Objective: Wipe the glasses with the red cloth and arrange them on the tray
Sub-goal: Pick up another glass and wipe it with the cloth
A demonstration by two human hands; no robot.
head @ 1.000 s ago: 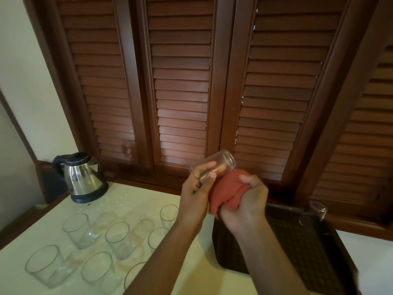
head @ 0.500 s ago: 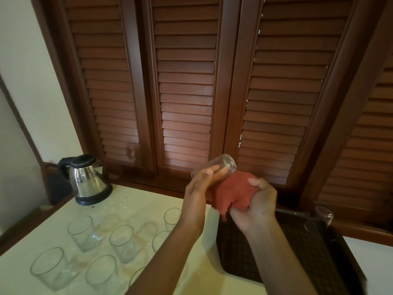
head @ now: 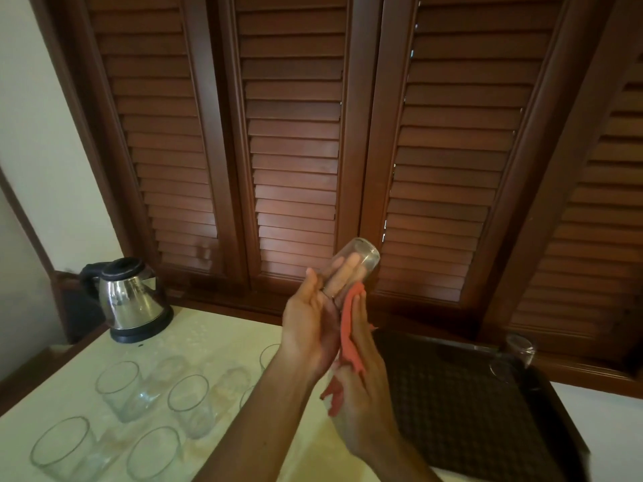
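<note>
You are holding a clear glass (head: 353, 267) up in front of you, above the middle of the tabletop (head: 222, 339), tilted with its base pointing up and away toward the brown louvred shutters (head: 295, 144). Your left hand (head: 311, 328) has it: the fingers reach up along the glass, seen through its wall, and the thumb lies on its near side. A ring shows on one finger.

Your right hand (head: 363, 387) is just beside the left, fingers straight and flat, pressing the red cloth (head: 348, 333) between the two hands. The cloth runs from just under the glass down to the right wrist, with a loose end hanging out below. I cannot tell whether it touches the glass itself.

The dark tray (head: 462, 405) lies on the right part of the tabletop, below and to the right of your hands. One glass (head: 515, 356) stands in its far right corner.

On the left part of the tabletop stand more empty glasses, among them one (head: 118, 382) toward the middle, one (head: 189, 400) nearer your left arm, and one (head: 62, 447) by the near left edge. A steel kettle (head: 130, 300) with a black lid and base stands at the far left corner.
</note>
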